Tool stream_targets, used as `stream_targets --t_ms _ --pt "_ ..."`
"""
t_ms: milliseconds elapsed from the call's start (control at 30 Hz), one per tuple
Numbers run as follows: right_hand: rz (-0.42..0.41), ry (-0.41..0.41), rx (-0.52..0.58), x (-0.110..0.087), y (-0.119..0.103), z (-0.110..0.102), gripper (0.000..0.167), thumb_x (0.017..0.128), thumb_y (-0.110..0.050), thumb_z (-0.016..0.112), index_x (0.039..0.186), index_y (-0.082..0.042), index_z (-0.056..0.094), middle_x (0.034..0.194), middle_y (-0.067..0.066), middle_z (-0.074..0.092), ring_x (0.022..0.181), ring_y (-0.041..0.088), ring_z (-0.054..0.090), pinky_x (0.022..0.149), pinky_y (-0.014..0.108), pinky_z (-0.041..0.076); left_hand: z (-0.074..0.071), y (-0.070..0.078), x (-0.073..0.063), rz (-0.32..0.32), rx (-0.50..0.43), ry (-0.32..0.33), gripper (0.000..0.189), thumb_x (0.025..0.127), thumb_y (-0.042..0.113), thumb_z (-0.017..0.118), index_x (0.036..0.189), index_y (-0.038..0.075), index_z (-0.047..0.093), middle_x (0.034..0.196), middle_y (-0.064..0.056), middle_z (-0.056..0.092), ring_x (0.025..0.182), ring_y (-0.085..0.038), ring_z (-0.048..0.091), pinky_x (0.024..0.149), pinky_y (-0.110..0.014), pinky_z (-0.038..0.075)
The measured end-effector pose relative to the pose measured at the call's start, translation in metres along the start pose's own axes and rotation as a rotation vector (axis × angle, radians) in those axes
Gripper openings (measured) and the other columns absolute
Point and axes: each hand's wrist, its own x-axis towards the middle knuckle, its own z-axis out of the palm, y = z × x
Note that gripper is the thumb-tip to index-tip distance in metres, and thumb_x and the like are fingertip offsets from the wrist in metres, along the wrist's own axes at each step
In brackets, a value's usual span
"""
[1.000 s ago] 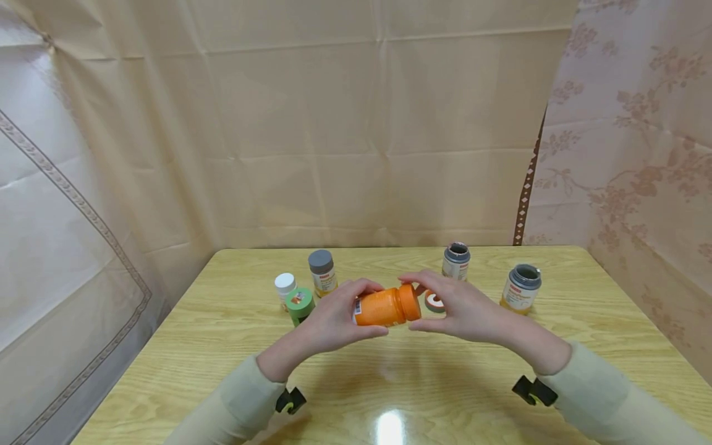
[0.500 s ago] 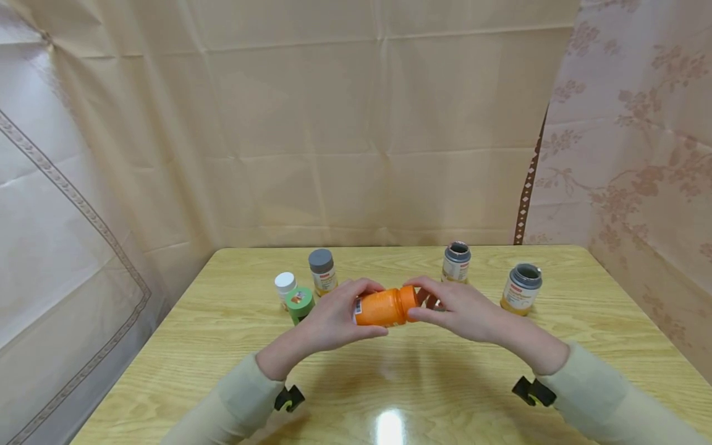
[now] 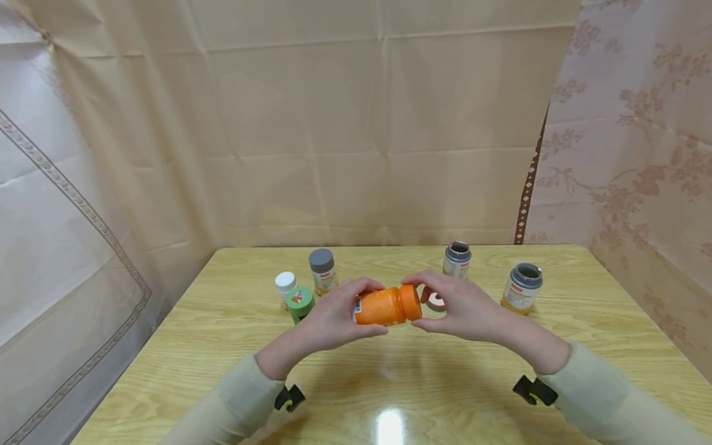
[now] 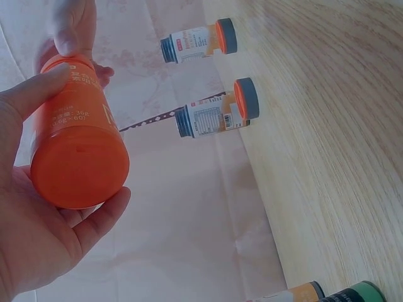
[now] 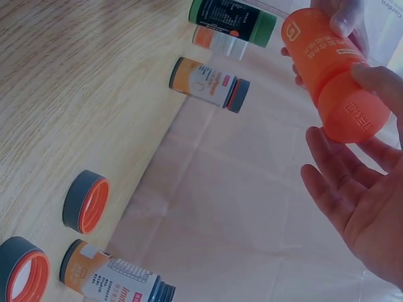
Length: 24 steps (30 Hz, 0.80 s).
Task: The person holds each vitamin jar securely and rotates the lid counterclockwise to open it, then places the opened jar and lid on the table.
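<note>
Held sideways above the table is an orange bottle [image 3: 379,307] with an orange screw cap [image 3: 411,302]. My left hand [image 3: 339,315] grips the bottle's body near its base, thumb on one side and fingers on the other. At the other end, my right hand [image 3: 464,309] pinches the cap between thumb and fingertips. In the right wrist view the cap [image 5: 354,110] sits on the bottle [image 5: 321,47], raised lettering on its top. Behind my right hand lies a grey lid with an orange inside [image 3: 436,302], partly hidden.
Two uncapped bottles stand at the right, one farther back [image 3: 457,262] and one nearer [image 3: 521,289]. At the left are a grey-capped bottle [image 3: 323,272], a white-capped bottle [image 3: 286,284] and a green-lidded container [image 3: 300,303]. Two lids [image 5: 86,201] lie on the wooden table [image 3: 356,383].
The right hand's fingers closed further round the cap half a second ago, then spread and shifted slightly; they now pinch it again. The left hand and bottle stay in place.
</note>
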Motion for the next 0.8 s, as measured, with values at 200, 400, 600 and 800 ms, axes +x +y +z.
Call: stream_targets --t_ms 200,400,600,800 --pt "-0.044 0.031 -0.011 -0.0002 0.0007 0.0006 0.057 0.078 -0.015 0.083 0.127 -0.013 0.053 0.117 0.0 0.059 0.093 0.015 0.06 0.071 0.022 0.053 0.0 0.0003 0.0005 0.001 -0.001 0.004 0.056 0.078 0.037 0.082 0.124 0.017 0.057 0.112 0.006 0.059 0.094 -0.01 0.052 0.079 -0.03 0.048" --pt "0.002 0.005 0.011 -0.0001 -0.0006 0.0003 0.061 0.081 -0.031 0.08 0.132 -0.013 0.051 0.12 0.0 0.058 0.097 0.016 0.061 0.073 0.024 0.054 0.0018 0.0004 0.0007 0.006 0.011 0.008 0.055 0.078 0.036 0.083 0.123 0.017 0.058 0.109 0.006 0.06 0.092 -0.01 0.052 0.076 -0.029 0.048" --pt "0.15 -0.065 0.02 0.0004 -0.0036 -0.0007 0.058 0.092 -0.049 0.063 0.137 -0.015 0.049 0.112 -0.004 0.061 0.093 0.012 0.06 0.073 0.027 0.053 0.0028 0.0027 0.0012 0.012 0.01 -0.015 0.056 0.078 0.035 0.083 0.124 0.016 0.057 0.11 0.005 0.06 0.092 -0.011 0.052 0.076 -0.028 0.048" --pt "0.2 -0.113 0.042 0.001 -0.0035 -0.0024 0.048 0.097 -0.048 0.055 0.13 -0.014 0.055 0.094 -0.009 0.062 0.084 0.009 0.059 0.068 0.028 0.05 0.0031 0.0026 0.0021 0.015 0.017 -0.018 0.056 0.078 0.036 0.082 0.124 0.016 0.057 0.11 0.005 0.059 0.093 -0.011 0.052 0.077 -0.029 0.048"
